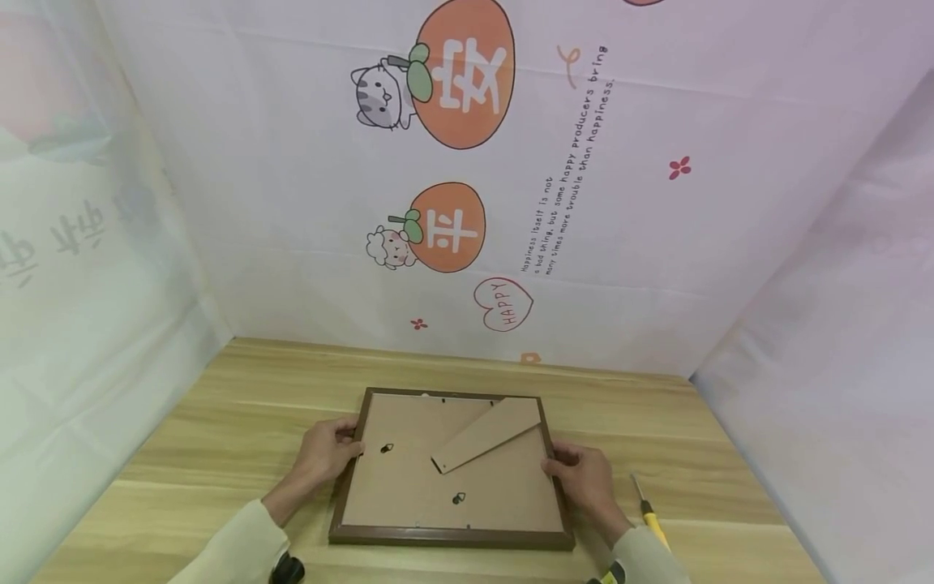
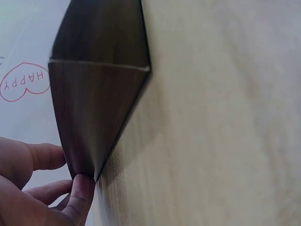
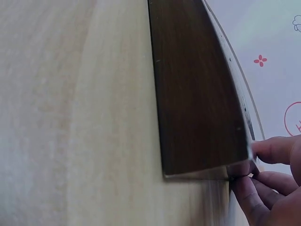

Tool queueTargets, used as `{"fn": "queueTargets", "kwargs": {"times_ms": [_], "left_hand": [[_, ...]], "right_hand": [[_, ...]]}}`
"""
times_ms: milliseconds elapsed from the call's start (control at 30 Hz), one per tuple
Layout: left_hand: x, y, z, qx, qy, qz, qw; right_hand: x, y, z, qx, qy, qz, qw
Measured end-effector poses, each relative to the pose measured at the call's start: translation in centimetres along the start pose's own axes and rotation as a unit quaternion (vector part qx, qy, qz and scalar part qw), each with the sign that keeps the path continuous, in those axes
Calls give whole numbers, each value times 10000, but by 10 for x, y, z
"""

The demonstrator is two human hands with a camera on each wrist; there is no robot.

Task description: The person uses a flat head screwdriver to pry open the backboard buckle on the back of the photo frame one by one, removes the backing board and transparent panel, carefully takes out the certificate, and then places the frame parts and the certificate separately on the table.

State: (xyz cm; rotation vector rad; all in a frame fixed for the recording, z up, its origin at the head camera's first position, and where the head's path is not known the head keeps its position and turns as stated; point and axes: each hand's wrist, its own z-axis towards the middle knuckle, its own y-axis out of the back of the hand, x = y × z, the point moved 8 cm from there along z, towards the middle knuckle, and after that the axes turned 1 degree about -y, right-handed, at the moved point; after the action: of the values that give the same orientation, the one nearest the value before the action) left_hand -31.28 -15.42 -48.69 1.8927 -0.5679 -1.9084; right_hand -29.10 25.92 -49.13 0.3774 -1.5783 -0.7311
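"Picture frame, brown-edged, back upward. Where does it sit?"

"Around the middle of the wood-grained table, with the left hand at one side and the right hand at the other."

"How are they holding it?"

"The left has its thumb over the top edge and its fingers bent to the lower edge, the gap between them closed down to the frame's thickness. The right does the same at the opposite side, gripping with thumb and curled fingers."

"Is it flat on the wood?"

"Hard to say. The left wrist view is soft and there's some shadow by the lower edge, so it may be slightly raised, but I wouldn't swear to it."

"And the back?"

"A tan backing board with a support leg slanting from the far right corner toward the middle. Two dark hanging rings are fixed on it, one near the left side, one toward the near edge."

"Anything beside it?"

"A yellow-handled screwdriver, lying just to the right of the right hand, its metal shaft pointing away from the person. Beyond the table hangs a white printed cloth, with a red heart reading HAPPY."
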Motion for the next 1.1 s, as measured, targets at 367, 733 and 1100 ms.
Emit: {"fn": "queueTargets", "kwargs": {"times_ms": [367,733,1100], "left_hand": [[4,-1,2,-11,36,83,10000],[2,-2,1,45,6,27,10000],[4,-3,1,130,65,-4,9999]], "right_hand": [[-2,7,-4,381,-44,440,9983],[-15,87,-5,-450,684,-760,9937],[-70,103,-26,74,131,-1734,9847]]}}
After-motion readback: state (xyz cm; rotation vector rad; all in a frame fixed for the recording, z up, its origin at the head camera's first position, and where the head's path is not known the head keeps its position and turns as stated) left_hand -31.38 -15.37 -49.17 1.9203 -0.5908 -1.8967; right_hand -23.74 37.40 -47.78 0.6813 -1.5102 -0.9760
